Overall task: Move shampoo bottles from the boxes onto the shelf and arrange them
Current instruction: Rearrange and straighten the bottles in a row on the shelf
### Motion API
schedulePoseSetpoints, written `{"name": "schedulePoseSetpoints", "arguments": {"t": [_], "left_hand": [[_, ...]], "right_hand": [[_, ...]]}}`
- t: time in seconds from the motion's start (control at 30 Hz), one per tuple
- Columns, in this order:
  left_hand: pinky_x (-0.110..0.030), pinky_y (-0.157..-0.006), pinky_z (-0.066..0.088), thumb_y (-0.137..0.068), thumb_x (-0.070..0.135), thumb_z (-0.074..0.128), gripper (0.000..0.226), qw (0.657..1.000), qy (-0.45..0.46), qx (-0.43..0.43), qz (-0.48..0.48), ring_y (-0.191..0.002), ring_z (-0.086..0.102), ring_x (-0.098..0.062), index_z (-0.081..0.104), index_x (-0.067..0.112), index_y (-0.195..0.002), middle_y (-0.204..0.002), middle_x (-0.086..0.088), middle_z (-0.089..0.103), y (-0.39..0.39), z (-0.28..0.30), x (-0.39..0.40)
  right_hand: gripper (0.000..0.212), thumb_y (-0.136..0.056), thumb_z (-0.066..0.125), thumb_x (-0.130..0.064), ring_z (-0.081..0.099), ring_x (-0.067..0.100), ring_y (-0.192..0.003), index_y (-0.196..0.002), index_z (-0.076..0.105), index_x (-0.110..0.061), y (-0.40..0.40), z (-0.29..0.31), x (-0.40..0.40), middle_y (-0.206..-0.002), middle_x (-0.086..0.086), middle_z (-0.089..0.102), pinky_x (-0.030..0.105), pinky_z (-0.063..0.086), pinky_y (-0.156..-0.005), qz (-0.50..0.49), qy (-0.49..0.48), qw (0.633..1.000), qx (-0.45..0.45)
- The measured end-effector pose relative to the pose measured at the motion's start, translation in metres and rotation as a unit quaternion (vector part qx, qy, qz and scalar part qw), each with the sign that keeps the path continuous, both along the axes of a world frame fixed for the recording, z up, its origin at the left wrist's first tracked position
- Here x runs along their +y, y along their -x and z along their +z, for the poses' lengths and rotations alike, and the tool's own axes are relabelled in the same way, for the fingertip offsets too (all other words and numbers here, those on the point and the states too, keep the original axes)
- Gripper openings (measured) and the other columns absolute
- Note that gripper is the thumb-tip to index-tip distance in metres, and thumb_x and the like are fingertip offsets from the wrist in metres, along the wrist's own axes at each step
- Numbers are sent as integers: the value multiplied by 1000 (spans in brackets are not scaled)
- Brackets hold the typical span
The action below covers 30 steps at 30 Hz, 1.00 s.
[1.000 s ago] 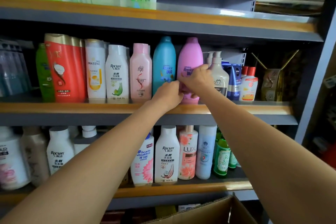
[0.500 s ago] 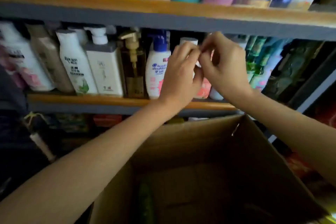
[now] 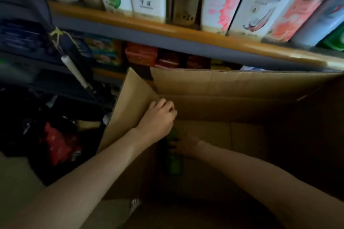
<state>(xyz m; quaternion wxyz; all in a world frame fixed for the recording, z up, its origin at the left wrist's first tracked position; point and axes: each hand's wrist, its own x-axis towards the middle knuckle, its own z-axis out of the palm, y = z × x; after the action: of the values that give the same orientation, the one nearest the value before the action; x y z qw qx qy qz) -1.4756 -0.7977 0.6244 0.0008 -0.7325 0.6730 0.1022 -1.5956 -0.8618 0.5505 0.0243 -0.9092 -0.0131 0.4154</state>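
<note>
An open cardboard box (image 3: 223, 87) stands below the shelf (image 3: 167, 30), and I look down into it. A dark green shampoo bottle (image 3: 174, 163) lies on the box floor, blurred and in shadow. My right hand (image 3: 184, 145) reaches deep into the box, its fingers wrapped on the bottle's upper end. My left hand (image 3: 158, 117) hovers higher, by the box's left flap, with its fingers curled and nothing seen in them. Several white and pink shampoo bottles (image 3: 219, 0) stand in a row on the shelf above.
Small red and coloured packets (image 3: 141, 55) fill the lower shelf behind the box. To the left of the box lie a red bag (image 3: 57, 145) and dark clutter, and a white-handled tool (image 3: 74, 70) hangs there. The box's right wall is in deep shadow.
My view has dropped from the upper shelves to the box. Both hands left the shelf bottles and moved down into the box, the right one reaching the green bottle.
</note>
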Motion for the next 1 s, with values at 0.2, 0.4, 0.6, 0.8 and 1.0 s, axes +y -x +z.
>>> {"name": "schedulePoseSetpoints", "arguments": {"t": [0.2, 0.4, 0.6, 0.8, 1.0], "left_hand": [[-39, -101, 28, -97, 17, 38, 29, 998, -57, 8, -11, -126, 30, -26, 54, 12, -120, -133, -6, 40, -6, -12, 5], [-41, -102, 28, -96, 15, 40, 29, 998, -54, 20, -20, -126, 30, -28, 55, 11, -120, -133, -8, 40, -17, -16, 14], [-41, -102, 30, -96, 14, 41, 27, 997, -56, 23, -42, -125, 30, -29, 55, 10, -119, -133, -8, 40, -8, -20, 15], [-37, -100, 30, -96, 13, 39, 26, 997, -33, 7, -75, -122, 31, -26, 55, 12, -116, -129, -5, 41, 34, -2, -18], [-37, -103, 29, -95, 14, 42, 29, 993, -26, -16, -115, -125, 30, -25, 53, 13, -122, -133, -5, 40, 91, 10, -52]], "right_hand": [[51, -100, 31, -25, 5, 41, -142, -149, 17, -28, -11, -52, 35, -158, 2, -3, 52, 19, -114, -73, -30, 995, 53], [55, -98, 33, -6, 13, 51, -137, -148, 16, -24, 13, -52, 10, -156, 17, -8, 52, 30, -108, -265, 57, 962, -7], [65, -95, 44, -6, 22, 49, -134, -148, 9, -21, 49, -52, -9, -154, 21, -8, 48, 35, -103, -331, 77, 940, -37], [67, -94, 46, -9, 28, 41, -133, -148, 8, -23, 119, -37, -34, -154, 19, -6, 43, 40, -100, -343, 92, 934, -44], [71, -90, 55, -14, 29, 42, -132, -146, 13, -24, 156, -13, -58, -152, 18, 2, 45, 40, -99, -381, 110, 915, -73]]}}
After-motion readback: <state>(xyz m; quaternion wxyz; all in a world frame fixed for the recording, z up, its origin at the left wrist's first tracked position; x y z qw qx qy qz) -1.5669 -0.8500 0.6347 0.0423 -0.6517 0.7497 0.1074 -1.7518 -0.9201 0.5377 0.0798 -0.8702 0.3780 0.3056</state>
